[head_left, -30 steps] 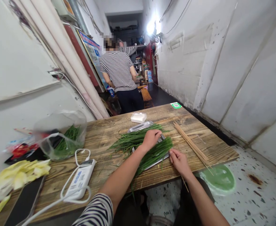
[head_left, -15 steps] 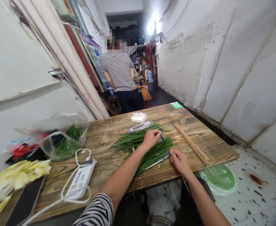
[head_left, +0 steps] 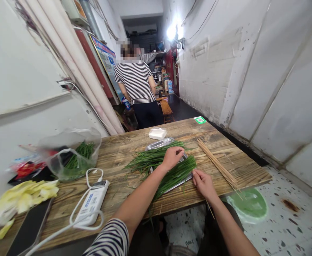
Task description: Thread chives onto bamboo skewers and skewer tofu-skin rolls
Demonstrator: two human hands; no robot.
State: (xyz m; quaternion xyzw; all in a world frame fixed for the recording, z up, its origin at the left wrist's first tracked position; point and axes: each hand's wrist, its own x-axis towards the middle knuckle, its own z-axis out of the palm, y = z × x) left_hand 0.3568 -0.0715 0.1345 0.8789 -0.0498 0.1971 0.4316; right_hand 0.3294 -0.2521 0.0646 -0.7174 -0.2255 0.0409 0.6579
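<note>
Two heaps of long green chives (head_left: 179,171) lie on metal trays (head_left: 160,143) on the wooden table. My left hand (head_left: 172,157) is over them, its fingers curled together near the cut ends; whatever it pinches is too small or hidden to make out. Beside the near heap's right end, my right hand (head_left: 204,183) is closed on a thin bamboo skewer (head_left: 210,209), whose lower part sticks out below the palm. Its fingertips are close to the tray edge, and the skewer's other end is hidden.
A bundle of bamboo skewers (head_left: 218,164) lies to the right. A white box (head_left: 157,133) stands behind the trays. At left are a plastic bag of greens (head_left: 78,156), a power strip (head_left: 92,204), yellow leaves (head_left: 25,195) and a phone (head_left: 29,227). A person (head_left: 137,85) stands beyond the table.
My hands stay nearly where they were, both still closed. The view has shifted very slightly, and the person beyond the table has moved an arm a little.
</note>
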